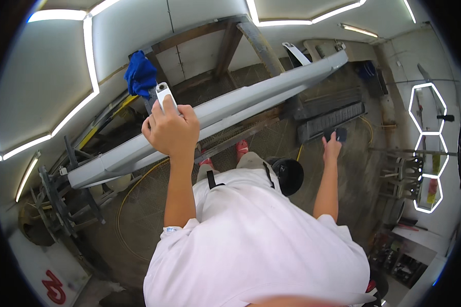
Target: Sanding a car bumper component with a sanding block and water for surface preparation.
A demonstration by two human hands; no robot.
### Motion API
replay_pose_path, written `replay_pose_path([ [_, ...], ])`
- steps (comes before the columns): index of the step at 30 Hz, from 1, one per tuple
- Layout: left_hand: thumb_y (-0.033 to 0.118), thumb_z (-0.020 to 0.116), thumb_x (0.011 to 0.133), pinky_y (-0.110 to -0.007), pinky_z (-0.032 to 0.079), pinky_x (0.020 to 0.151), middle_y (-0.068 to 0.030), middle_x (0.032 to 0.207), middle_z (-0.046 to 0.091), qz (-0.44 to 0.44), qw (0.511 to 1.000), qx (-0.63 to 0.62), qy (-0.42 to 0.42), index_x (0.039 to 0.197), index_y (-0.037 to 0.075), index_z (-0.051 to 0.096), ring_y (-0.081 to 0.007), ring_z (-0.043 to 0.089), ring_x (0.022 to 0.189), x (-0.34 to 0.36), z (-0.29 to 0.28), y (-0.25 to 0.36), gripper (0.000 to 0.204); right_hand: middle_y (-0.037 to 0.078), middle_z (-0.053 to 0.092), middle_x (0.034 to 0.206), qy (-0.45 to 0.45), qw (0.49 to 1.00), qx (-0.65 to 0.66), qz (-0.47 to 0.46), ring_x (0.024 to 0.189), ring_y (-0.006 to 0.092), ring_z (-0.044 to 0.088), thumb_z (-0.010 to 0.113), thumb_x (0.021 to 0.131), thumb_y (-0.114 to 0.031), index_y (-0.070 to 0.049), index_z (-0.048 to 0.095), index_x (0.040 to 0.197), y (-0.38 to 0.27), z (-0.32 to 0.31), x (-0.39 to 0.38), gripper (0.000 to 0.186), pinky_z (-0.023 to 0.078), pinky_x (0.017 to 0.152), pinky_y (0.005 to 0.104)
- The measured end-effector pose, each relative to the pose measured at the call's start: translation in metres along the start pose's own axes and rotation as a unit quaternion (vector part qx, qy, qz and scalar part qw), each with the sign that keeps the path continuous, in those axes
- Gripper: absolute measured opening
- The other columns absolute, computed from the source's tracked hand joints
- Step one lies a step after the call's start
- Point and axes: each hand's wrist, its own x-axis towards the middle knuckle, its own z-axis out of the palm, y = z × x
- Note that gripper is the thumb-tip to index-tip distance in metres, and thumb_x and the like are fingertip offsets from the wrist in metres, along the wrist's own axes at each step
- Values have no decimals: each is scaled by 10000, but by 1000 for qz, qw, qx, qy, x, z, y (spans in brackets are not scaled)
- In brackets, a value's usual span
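Observation:
My left hand (170, 129) is closed around a slim white piece (162, 91) with a round dark hole near its end; it looks like a car door handle. It is over a long light-grey car trim panel (230, 108), which runs from the lower left to the upper right. My right hand (332, 149), lower and to the right, grips a small dark rectangular pad (336, 134), apart from the panel. A crumpled blue cloth (141, 74) hangs just beyond my left hand. A similar white piece (296, 53) is at the panel's far side.
A wood-and-metal frame (261, 46) stands behind the panel. A black bucket (287, 175) is by my legs. A yellow hose (122, 215) curves over the floor at left. Dark ribbed parts (333, 122) lie beyond my right hand. Stands (66, 204) are at left.

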Motion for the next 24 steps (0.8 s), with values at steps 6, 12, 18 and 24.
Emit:
replay_pose_path([
  [6, 207, 626, 799, -412, 461, 922, -108, 1058, 746, -18, 999, 7, -28, 1070, 99, 748, -265, 701, 879, -2, -7, 5, 316, 220, 527, 1377, -72, 992, -106, -11, 1132, 296, 628, 599, 1044, -320, 185, 470, 1362, -22, 2, 40, 610, 641, 883, 366],
  [12, 208, 626, 800, -408, 461, 940, -87, 1055, 757, -38, 999, -13, -33, 1055, 92, 755, -272, 711, 911, 0, -5, 6, 308, 176, 601, 1263, -115, 977, 166, 73, 1114, 253, 639, 678, 998, -148, 104, 549, 1330, -28, 7, 47, 436, 650, 914, 407],
  [18, 201, 618, 819, -414, 452, 963, -85, 1074, 759, -43, 998, -6, -48, 1069, 83, 755, -270, 714, 942, 0, -9, 6, 309, 235, 736, 1057, -114, 960, -182, -180, 1000, 353, 725, 595, 1055, -275, 144, 660, 1135, -59, 23, 43, 431, 588, 817, 447],
  [24, 187, 621, 820, -404, 447, 967, -69, 1103, 756, -36, 998, 5, -61, 1103, 89, 740, -259, 711, 981, -2, -12, 10, 323, 324, 721, 990, 3, 900, -413, -136, 929, 473, 702, 559, 1049, -417, 151, 700, 1030, -31, 32, 64, 586, 537, 800, 484],
])
